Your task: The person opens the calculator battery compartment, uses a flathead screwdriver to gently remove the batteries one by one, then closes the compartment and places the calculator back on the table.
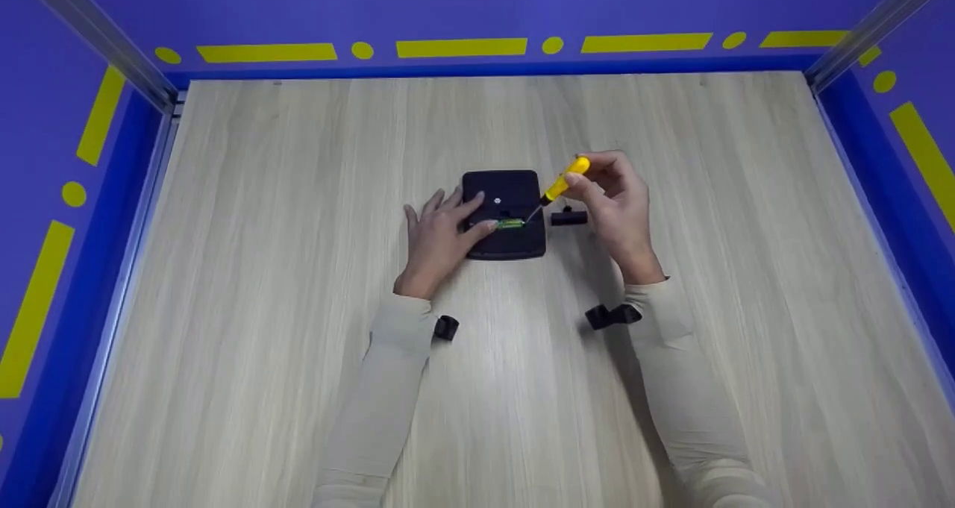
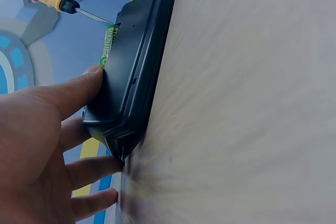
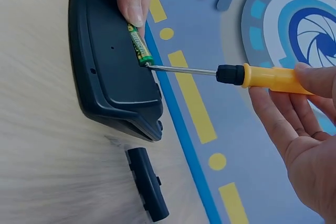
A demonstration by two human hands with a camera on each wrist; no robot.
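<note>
A flat black device [image 1: 503,243], which looks like a calculator lying back side up, rests on the table. In its open battery slot sits a green battery [image 3: 139,45]. My left hand [image 1: 440,238] lies spread over the device's left side, its thumb on the battery's left end. My right hand [image 1: 619,206] grips the yellow handle of a screwdriver [image 3: 273,78]. The screwdriver's metal tip meets the battery's right end at the slot, as the right wrist view shows. Just right of the device, below the screwdriver, is a small black battery cover [image 3: 147,184].
The light wood-grain table [image 1: 298,195] stretches around the device. Blue walls [image 1: 448,16] with yellow markings border it at the back and sides. Black wrist-camera mounts [image 1: 613,316] stick out inward from both sleeves, low over the table.
</note>
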